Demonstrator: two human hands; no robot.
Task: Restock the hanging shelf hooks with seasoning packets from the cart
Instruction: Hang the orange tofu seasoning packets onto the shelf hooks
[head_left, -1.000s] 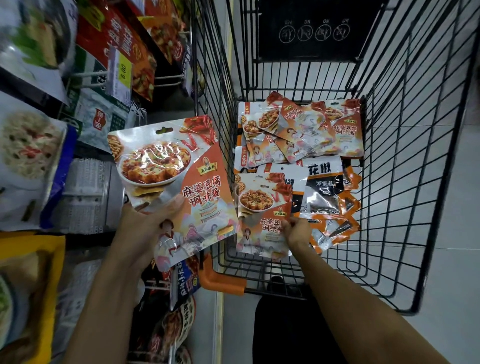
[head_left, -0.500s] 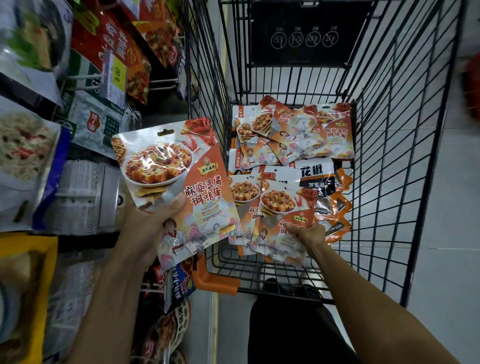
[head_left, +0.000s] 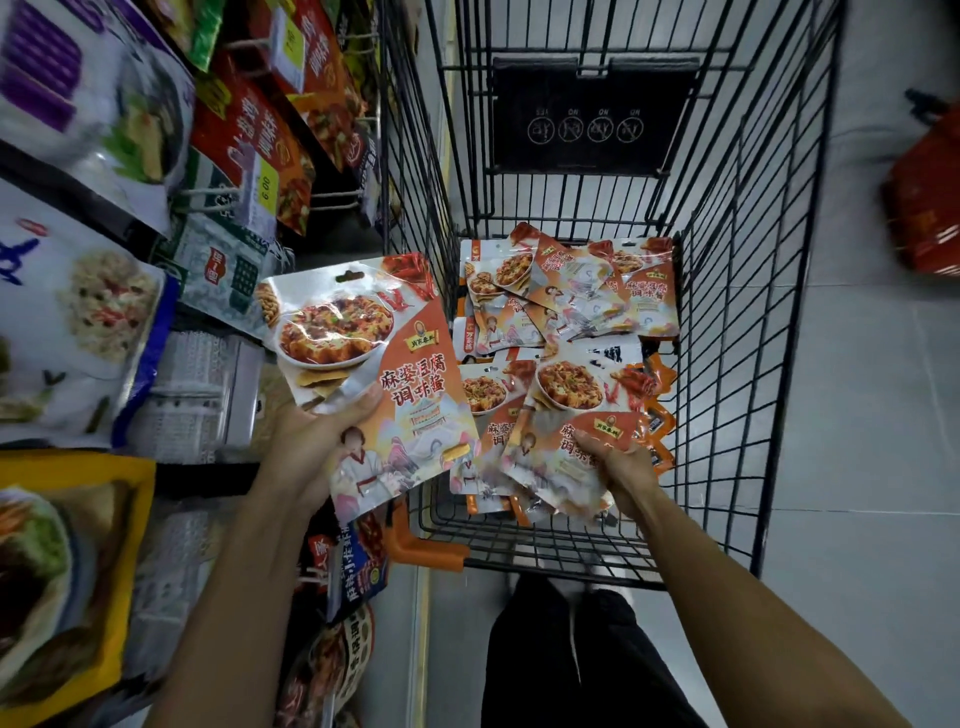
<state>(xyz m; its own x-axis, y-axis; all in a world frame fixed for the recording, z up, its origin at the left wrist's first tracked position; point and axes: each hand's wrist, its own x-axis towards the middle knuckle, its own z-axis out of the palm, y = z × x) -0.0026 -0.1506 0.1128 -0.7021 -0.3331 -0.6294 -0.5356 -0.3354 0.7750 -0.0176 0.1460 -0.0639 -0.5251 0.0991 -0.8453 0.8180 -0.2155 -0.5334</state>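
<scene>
While beside cart (head_left: 592, 156), packet (head_left: 374, 374) in left grip (head_left: 306, 447).

Pale grey tiled floor (head_left: 857, 415), blurry red crinkled plastic bag (head_left: 924, 208) on it at right edge. Black trousers (head_left: 571, 665) at bottom. Yellow paper price tag (head_left: 267, 189) upper left.

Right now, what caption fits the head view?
Left hand holds a seasoning packet; right hand grips more packets in the cart.

A black wire shopping cart (head_left: 727, 338) stands right of the metal shelf hooks (head_left: 335, 200). Glossy orange seasoning packets (head_left: 571, 291) lie heaped in it. The left hand (head_left: 306, 452) holds a single packet (head_left: 384, 374) between shelf and cart. The right hand (head_left: 618, 467) grips a bunch of packets (head_left: 566, 410) inside the cart.
</scene>
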